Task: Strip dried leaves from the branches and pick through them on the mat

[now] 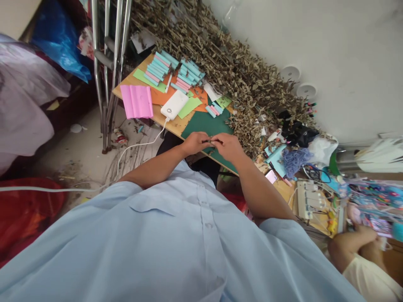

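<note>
My left hand (pixel 196 143) and my right hand (pixel 228 145) meet over the near edge of a dark green mat (pixel 201 122). Both have thumb and fingers pinched together at the same spot. Between the fingertips is something small and brownish, too small to make out. Dried leafy stalks (pixel 252 77) are heaped along the back of the table, some reaching the mat beside my right hand. A few small blue and pink paper rolls (pixel 214 109) lie at the mat's far edge. Larger stacks of such rolls (pixel 157 69) sit farther left.
On the table are a white power bank (pixel 175 104) with a cable, a folded pink sheet (pixel 137 102), a phone (pixel 271 176) and a power strip (pixel 307 199). Metal crutches (pixel 105 79) stand at the left. Another person's arm (pixel 352 245) shows at the lower right.
</note>
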A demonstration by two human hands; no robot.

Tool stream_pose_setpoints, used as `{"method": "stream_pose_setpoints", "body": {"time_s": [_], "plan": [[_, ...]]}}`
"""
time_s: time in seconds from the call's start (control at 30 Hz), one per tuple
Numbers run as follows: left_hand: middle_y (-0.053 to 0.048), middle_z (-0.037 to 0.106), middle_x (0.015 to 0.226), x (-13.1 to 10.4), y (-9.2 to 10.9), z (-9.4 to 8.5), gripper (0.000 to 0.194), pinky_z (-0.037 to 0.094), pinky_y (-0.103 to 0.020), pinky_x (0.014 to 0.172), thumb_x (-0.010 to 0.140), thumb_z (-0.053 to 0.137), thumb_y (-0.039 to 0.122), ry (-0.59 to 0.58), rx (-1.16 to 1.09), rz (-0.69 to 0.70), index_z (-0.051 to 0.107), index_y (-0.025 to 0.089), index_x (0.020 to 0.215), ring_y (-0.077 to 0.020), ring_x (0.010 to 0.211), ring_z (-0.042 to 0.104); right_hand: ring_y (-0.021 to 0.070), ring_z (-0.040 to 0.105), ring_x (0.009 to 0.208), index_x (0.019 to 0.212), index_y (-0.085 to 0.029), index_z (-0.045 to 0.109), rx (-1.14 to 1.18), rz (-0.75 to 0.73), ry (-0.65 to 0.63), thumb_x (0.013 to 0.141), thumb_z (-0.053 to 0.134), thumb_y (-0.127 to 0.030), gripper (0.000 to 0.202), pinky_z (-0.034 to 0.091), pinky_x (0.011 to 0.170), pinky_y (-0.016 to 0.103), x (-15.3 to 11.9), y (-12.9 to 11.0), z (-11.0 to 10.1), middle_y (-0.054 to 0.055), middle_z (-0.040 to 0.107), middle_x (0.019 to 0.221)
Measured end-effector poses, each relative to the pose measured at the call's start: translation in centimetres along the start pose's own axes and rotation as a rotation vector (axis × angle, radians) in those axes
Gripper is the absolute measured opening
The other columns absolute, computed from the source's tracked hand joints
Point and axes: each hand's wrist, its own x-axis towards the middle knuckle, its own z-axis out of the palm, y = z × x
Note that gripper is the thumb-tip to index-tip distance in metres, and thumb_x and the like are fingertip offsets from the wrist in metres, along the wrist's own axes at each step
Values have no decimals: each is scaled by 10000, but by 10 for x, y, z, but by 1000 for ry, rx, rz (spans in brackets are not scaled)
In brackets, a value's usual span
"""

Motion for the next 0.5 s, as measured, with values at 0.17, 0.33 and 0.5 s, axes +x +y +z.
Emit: {"method": "stream_pose_setpoints", "body": {"time_s": [0.17,0.33,0.5], "plan": [[-54,656,745,0,-2,1,525,464,-268,708,983,566,612,2,37,27,727,155,781,-155,726,623,243,659,905,880,-213,712,-34,31,-29,913,604,-209,112,505,846,366,3,-5,3,80,737,935],[-65,679,784,0,0,0,529,478,-265,731,987,551,621,-9,33,12,742,157,816,-158,755,639,231,668,818,859,-224,725,32,94,29,891,665,-251,73,527,816,367,3,-2,7,50,747,856],[-72,705,824,0,-2,0,441,497,-267,744,974,611,565,-10,-4,-15,774,166,882,-165,780,661,242,710,993,954,-235,770,86,-95,70,956,580,-248,191,557,939,401,-9,11,12,76,779,1017]]}}
